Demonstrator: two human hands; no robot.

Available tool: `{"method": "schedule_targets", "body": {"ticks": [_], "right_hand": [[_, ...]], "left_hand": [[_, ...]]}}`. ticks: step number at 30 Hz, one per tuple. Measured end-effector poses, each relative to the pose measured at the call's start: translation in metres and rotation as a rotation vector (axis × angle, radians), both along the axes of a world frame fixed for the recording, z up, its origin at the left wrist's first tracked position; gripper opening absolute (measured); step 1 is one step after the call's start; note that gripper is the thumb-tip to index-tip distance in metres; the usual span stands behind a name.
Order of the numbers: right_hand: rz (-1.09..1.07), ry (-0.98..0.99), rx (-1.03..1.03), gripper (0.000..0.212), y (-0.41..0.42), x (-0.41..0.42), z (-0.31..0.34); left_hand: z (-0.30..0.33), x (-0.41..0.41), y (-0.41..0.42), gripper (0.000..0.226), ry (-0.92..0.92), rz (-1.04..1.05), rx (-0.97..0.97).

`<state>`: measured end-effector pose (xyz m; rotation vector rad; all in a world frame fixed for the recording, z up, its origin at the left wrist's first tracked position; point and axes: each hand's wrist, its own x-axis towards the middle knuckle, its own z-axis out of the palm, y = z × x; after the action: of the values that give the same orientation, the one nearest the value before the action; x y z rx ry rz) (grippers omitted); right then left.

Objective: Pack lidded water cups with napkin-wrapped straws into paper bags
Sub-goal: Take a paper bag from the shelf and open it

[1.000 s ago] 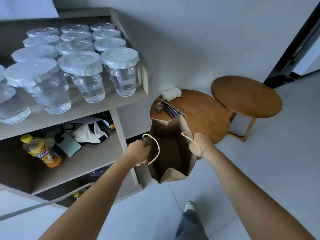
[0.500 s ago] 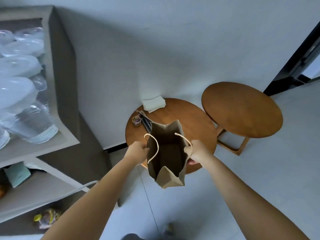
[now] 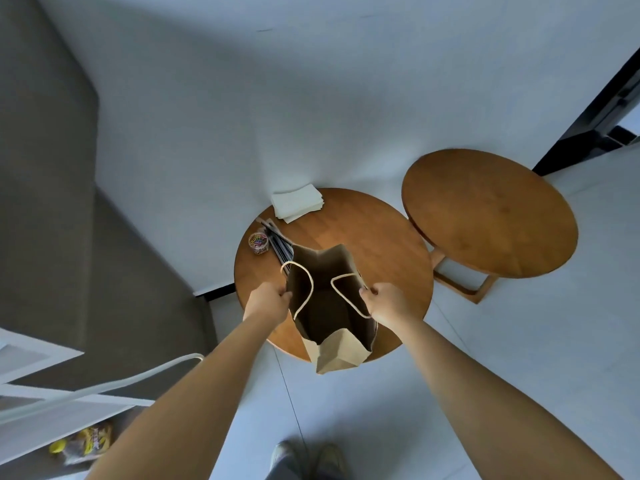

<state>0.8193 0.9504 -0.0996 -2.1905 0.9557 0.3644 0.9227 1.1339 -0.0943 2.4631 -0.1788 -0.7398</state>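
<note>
The brown paper bag with pale cord handles [image 3: 332,306] hangs open-mouthed between the person's two hands, over the near half of the round wooden desk [image 3: 381,244]; whether its base touches the desk I cannot tell. The left hand [image 3: 268,301] pinches the bag's left rim and the right hand [image 3: 389,303] grips the right rim, each about equally close, holding the mouth spread. The bag's long axis runs up and down, its opening facing the person.

Beyond the bag on the desk lie dark straws [image 3: 278,242], a small clear pot of coloured paper clips [image 3: 258,242] and, at the far edge, a stack of white napkins [image 3: 298,202]. A second round wooden desk [image 3: 491,213] stands to the right. No cup is in view, and no writing shows on the bag.
</note>
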Motion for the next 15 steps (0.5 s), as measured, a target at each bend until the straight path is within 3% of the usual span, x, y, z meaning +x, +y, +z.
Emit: {"method": "schedule_targets", "body": {"ticks": [4, 12, 15], "right_hand": [[-0.003, -0.027, 0.053, 0.042, 0.006, 0.007, 0.000], [-0.053, -0.308, 0.056, 0.025, 0.014, -0.002, 0.016], [-0.047, -0.374, 0.008, 0.028, 0.016, -0.004, 0.024]], "left_hand": [[-0.001, -0.001, -0.002, 0.032, 0.013, 0.020, -0.006], [0.007, -0.012, -0.004, 0.033, 0.015, -0.033, -0.014], [0.014, -0.020, -0.002, 0.031, 0.009, -0.049, -0.025]]}}
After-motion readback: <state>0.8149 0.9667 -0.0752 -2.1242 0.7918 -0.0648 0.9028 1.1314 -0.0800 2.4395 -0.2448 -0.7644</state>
